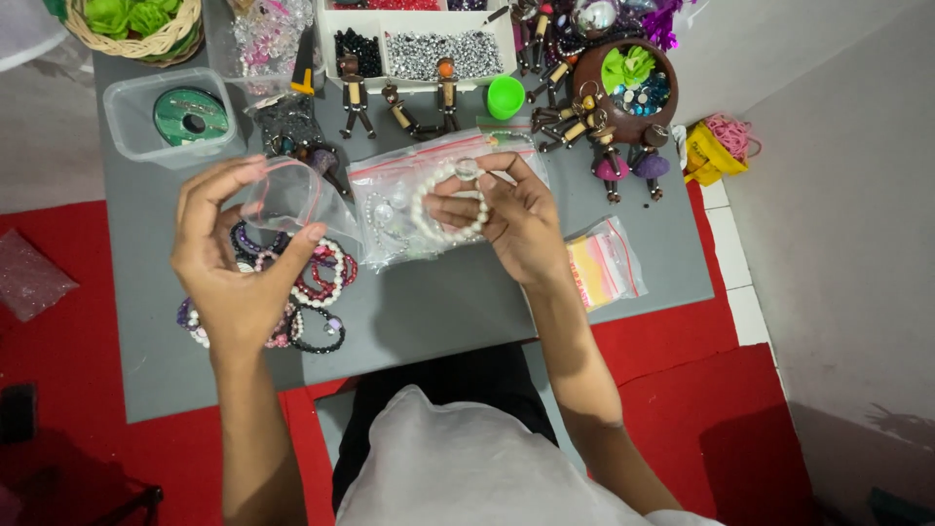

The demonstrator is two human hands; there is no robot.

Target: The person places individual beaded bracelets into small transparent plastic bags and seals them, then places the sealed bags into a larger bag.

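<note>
From the head camera, the left hand [232, 255] is raised over the grey mat [429, 312], fingers and thumb curved and pinching the mouth of a small clear zip bag [292, 195], which hangs between its fingertips. Just under that hand lies a heap of beaded bracelets [312, 287] in purple, pink, red and black, partly hidden by the palm.

The right hand [511, 219] sits beside the left one, a little apart, its thumb and fingers closed on a white pearl bracelet [443, 206]. The bracelet's loop hangs toward the left hand, and a clear round bead on it sits at the fingertips. Directly beneath this hand rests a stack of clear zip bags [409, 180] with red seal strips. Just outside the right wrist lies another small bag holding yellow and pink sheets [602, 265].

Beyond both hands stand small wooden doll figures [399, 102], a green cap [504, 96], a brown bowl of beads [623, 83], and a clear tub holding a green spool [190, 115].
</note>
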